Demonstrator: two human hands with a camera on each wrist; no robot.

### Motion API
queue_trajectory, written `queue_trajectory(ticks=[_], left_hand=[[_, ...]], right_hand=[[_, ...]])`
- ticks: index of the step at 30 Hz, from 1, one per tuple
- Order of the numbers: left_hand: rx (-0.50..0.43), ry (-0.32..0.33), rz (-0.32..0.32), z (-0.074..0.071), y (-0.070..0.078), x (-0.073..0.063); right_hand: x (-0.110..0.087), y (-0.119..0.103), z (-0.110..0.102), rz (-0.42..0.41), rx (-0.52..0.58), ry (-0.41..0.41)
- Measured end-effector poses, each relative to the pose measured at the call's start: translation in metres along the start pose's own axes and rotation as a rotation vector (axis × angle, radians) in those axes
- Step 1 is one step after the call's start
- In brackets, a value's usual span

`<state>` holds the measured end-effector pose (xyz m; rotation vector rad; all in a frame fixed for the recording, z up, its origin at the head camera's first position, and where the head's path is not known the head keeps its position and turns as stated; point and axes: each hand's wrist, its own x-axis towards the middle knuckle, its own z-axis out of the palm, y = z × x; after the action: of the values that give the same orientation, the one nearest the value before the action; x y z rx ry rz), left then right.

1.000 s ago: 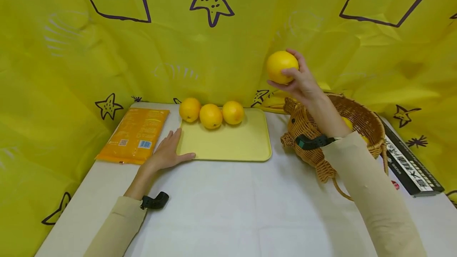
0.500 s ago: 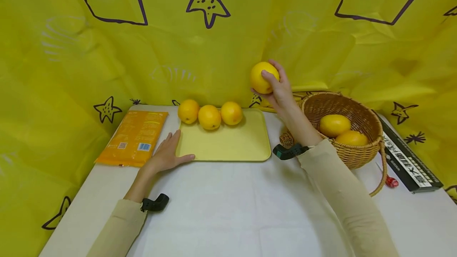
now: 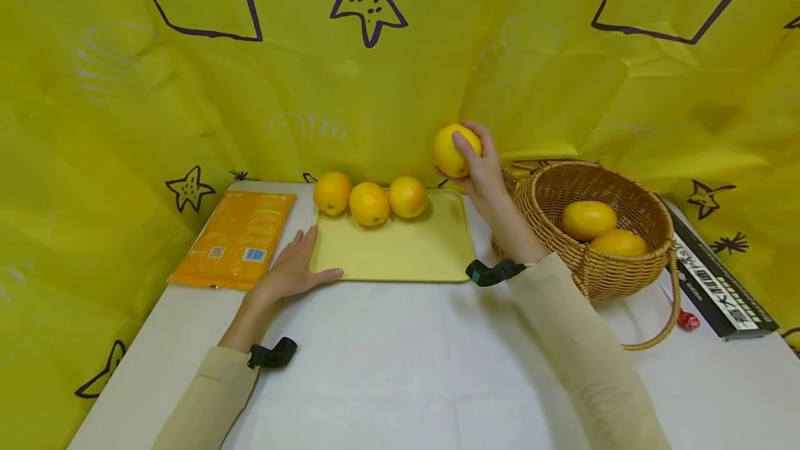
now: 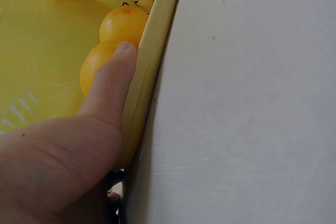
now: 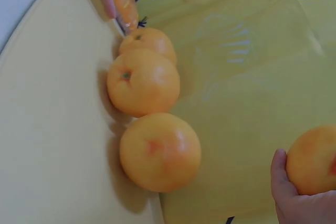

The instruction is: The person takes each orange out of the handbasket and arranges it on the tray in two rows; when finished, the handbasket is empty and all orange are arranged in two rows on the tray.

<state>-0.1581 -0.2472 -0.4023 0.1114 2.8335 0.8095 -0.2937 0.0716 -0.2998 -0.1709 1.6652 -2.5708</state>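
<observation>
At nine o'clock, an orange packet (image 3: 234, 238); at three, a black box (image 3: 725, 290); near four, a small red object (image 3: 689, 321); at twelve, star-printed yellow cloth (image 3: 431, 61).

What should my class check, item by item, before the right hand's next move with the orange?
1. Right hand grips the held orange: ok.
2. Left hand is at the tray's left end: ok.
3. Tray has bare space beside the three oranges: ok.
4. Held orange rests on the tray: not ok, it is raised.
5. Basket clear of the right sleeve: cannot tell; they overlap in view.
</observation>
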Motion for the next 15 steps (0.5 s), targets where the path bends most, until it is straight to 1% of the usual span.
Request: queue_trajectory(ticks=[3, 10, 15], left_hand=[[0.000, 0.001, -0.001, 0.000, 0.000, 0.000], [0.017, 0.004, -0.012, 0.000, -0.001, 0.000], [0.014, 0.005, -0.008, 0.000, -0.001, 0.000]], right_hand=[[0.000, 0.006, -0.003, 0.008, -0.017, 0.028], [0.001, 0.018, -0.008, -0.004, -0.126, 0.109], [0.001, 0.027, -0.014, 0.018, -0.143, 0.173]])
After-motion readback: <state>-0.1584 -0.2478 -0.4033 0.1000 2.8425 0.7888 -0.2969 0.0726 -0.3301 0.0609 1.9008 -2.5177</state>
